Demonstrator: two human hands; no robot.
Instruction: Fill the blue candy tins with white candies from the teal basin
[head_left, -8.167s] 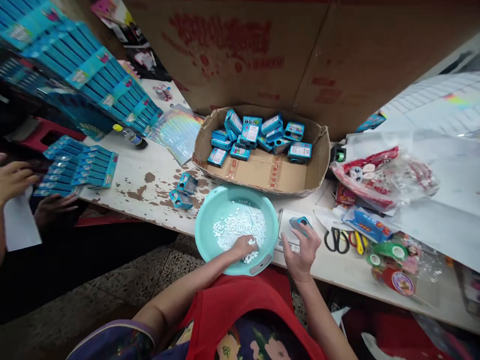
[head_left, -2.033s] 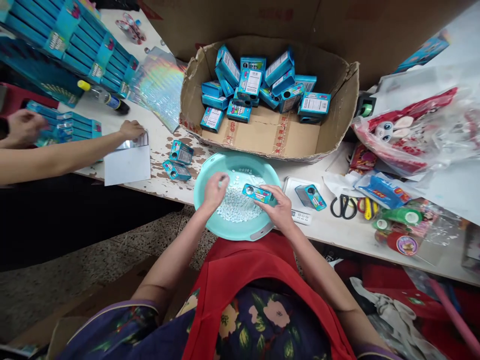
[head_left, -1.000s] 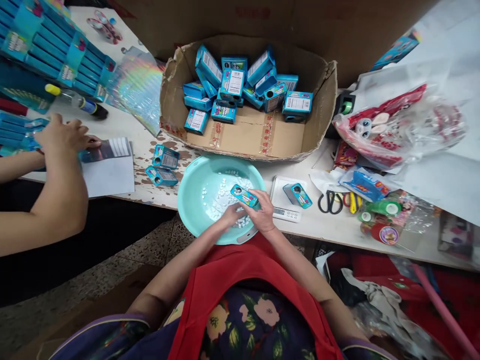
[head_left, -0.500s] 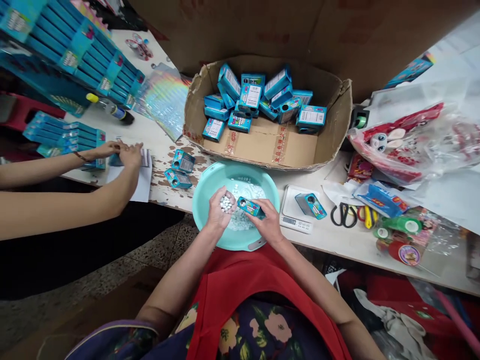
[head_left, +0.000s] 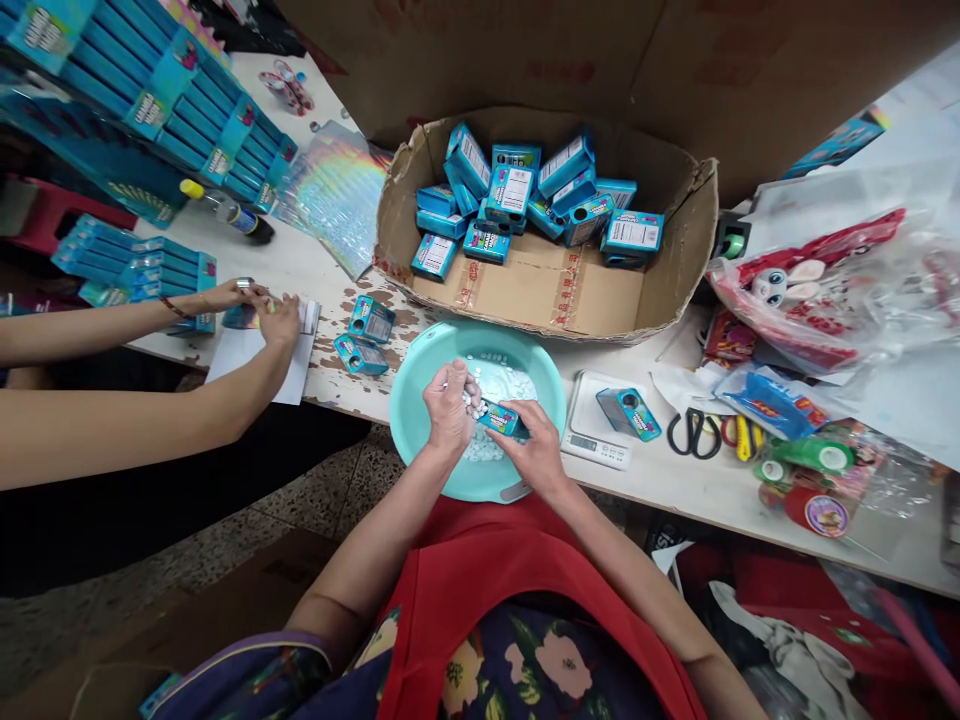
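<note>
Above a mint-green basin point(head_left: 403, 400) that holds many small white candies point(head_left: 487, 448), my left hand point(head_left: 450, 408) cups some of the same candies. It is tilted against the end of a small blue box point(head_left: 498, 418), where the box's opening is. My right hand point(head_left: 537, 446) grips that box from the right, thumb below and fingers above. Part of the opening is hidden by the candies and my left fingers. Another blue box point(head_left: 630, 413) lies on a white scale point(head_left: 596, 452) to the right of the basin.
Behind the basin is a cardboard tray point(head_left: 540, 322) with several blue boxes. Two blue boxes point(head_left: 361, 354) stand left of the basin. Black scissors point(head_left: 694, 434) and plastic bags lie at the right. Another person's hands point(head_left: 262, 308) work over white paper point(head_left: 294, 372) at the left.
My left hand has turned from palm up and moved right, bringing its candies against the box's opening. The box remains in my right hand. The whole view has shifted slightly.
</note>
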